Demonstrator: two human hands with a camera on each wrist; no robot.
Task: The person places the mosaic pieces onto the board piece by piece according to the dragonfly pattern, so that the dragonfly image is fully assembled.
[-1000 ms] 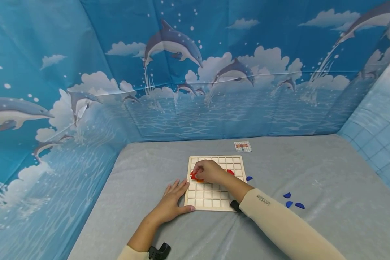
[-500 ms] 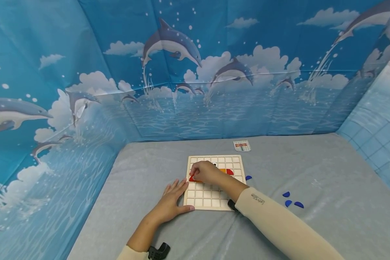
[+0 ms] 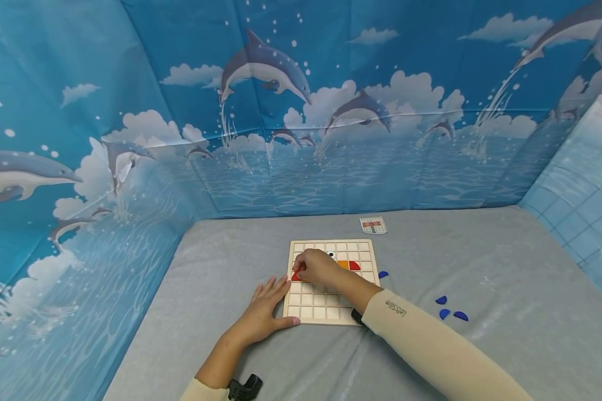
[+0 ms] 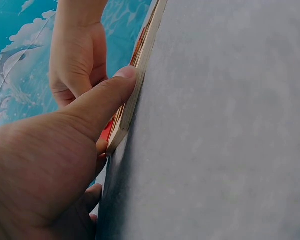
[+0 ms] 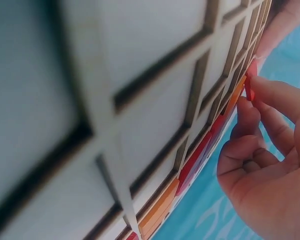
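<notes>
A wooden grid board (image 3: 320, 314) lies on the grey cloth. My left hand (image 3: 266, 313) rests beside it, fingers spread against the left side and thumb on the near corner. Over the board's left part my right hand (image 3: 317, 267) pinches a small red piece (image 5: 249, 89) between thumb and index finger, seen in the right wrist view. Another red piece (image 3: 296, 276) sits at the left edge below the fingertips. To the right of the hand are an orange piece (image 3: 343, 265), a red quarter-round piece (image 3: 354, 265) and an eye piece (image 3: 331, 254). The hand hides other cells.
Several blue half-round pieces (image 3: 461, 316) lie loose on the cloth to the right, one of them (image 3: 383, 274) close to the board's right edge. A printed pattern card (image 3: 373, 225) lies behind the board. A dolphin-print curtain (image 3: 281, 178) encloses the back and sides.
My right hand has lowered slightly and shifted a little left over the board, uncovering the eye and orange pieces. My left hand stays in place.
</notes>
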